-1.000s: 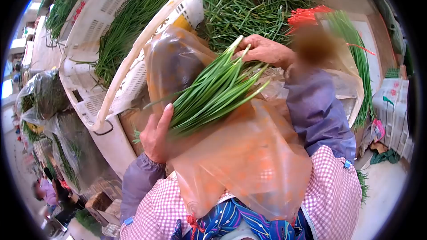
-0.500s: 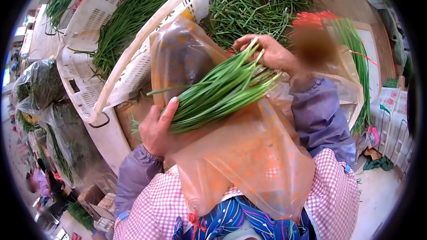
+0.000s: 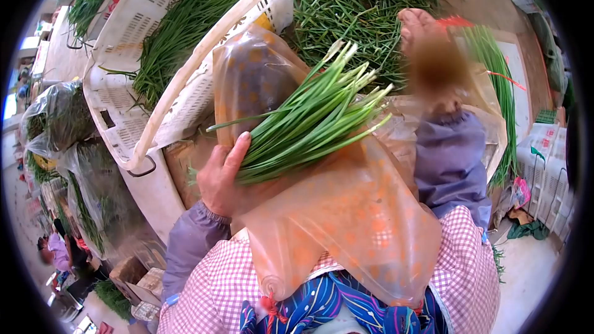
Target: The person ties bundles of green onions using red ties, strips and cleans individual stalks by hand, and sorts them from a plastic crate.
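My left hand (image 3: pixel 224 173) is closed round the lower part of a bunch of green chives (image 3: pixel 297 127), thumb on top. The pale cut ends point up and right, and the bunch lies over the orange-tinted plastic apron (image 3: pixel 346 216) on my front. My right hand (image 3: pixel 416 27) is off the bunch, at the left end of a bundle of red ties (image 3: pixel 456 21). Its visible fingers are curled together; a brown blur on the camera hides much of the hand. Whatever is between those fingers is hidden.
A white plastic basket (image 3: pixel 117 89) with chives stands at the left, its thick rim near my left arm. Loose chives (image 3: pixel 352 6) are heaped ahead. Tied chives (image 3: pixel 504 105) lie at the right, near white crates (image 3: pixel 547 161). Plastic-wrapped bundles (image 3: pixel 59 117) stand far left.
My right hand has let go of the pale ends of the chives and moved up and right to the red ties. My left hand keeps its hold, almost unmoved.
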`<state>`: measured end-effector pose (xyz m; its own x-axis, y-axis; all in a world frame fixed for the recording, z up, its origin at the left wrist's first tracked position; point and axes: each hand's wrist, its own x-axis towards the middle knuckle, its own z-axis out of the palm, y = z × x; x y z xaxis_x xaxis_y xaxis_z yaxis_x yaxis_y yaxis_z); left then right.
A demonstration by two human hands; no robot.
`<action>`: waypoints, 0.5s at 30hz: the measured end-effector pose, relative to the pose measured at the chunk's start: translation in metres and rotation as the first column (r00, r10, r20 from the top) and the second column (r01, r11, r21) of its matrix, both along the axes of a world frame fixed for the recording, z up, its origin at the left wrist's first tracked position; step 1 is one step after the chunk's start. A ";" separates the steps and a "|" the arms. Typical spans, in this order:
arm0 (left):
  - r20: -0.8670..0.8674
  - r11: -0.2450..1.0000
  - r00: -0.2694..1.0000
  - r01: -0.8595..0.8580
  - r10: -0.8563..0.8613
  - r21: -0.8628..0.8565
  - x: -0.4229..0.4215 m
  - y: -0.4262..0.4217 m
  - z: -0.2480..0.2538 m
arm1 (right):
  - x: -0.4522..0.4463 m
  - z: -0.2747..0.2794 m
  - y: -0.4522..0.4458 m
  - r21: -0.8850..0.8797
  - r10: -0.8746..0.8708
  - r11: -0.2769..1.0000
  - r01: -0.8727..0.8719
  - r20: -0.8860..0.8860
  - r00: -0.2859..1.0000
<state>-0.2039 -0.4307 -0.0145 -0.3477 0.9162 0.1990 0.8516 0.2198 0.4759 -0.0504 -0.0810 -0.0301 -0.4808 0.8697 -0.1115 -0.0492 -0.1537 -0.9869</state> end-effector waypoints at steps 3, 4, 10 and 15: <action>-0.012 1.000 1.000 0.008 -0.008 -0.027 0.000 0.000 0.001 | -0.011 0.042 -0.042 0.600 0.122 0.755 -0.264 0.268 0.956; -0.013 1.000 1.000 0.016 -0.016 -0.027 0.000 0.001 0.002 | -0.020 0.041 -0.053 0.720 0.252 0.583 -0.376 0.279 0.927; -0.086 0.992 0.996 0.008 -0.018 -0.123 0.003 0.004 0.010 | -0.061 0.026 -0.119 0.824 0.409 0.085 -0.560 0.484 0.774; 0.008 0.996 0.999 -0.040 0.041 -0.076 0.002 -0.002 0.001 | -0.038 0.049 -0.084 -0.030 0.532 0.841 -0.541 -0.143 0.835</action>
